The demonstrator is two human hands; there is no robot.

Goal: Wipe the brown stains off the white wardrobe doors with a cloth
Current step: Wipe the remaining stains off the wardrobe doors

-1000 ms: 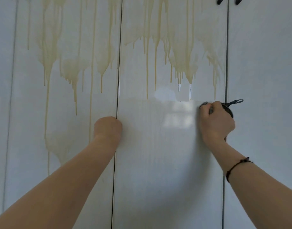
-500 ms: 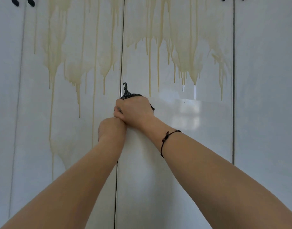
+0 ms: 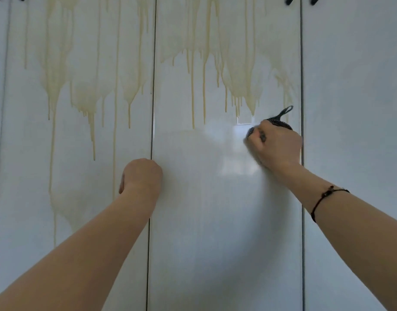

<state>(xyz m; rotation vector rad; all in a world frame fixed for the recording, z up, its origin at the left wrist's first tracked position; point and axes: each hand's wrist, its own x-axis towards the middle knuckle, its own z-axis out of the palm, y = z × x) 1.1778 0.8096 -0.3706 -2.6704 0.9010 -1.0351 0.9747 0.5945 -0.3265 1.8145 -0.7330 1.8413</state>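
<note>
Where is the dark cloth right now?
In the head view, the dark cloth is bunched in the right hand, pressed on the middle door near its right edge, just under the brown drips.

Two hands on stained white wardrobe doors

The right hand grips a dark cloth pressed to the right edge of the middle door, just under the drips; a cord bracelet circles its wrist. The left hand, curled into a fist, rests over the seam between two doors. Brown stains run down both doors; black handles show at the top.
</note>
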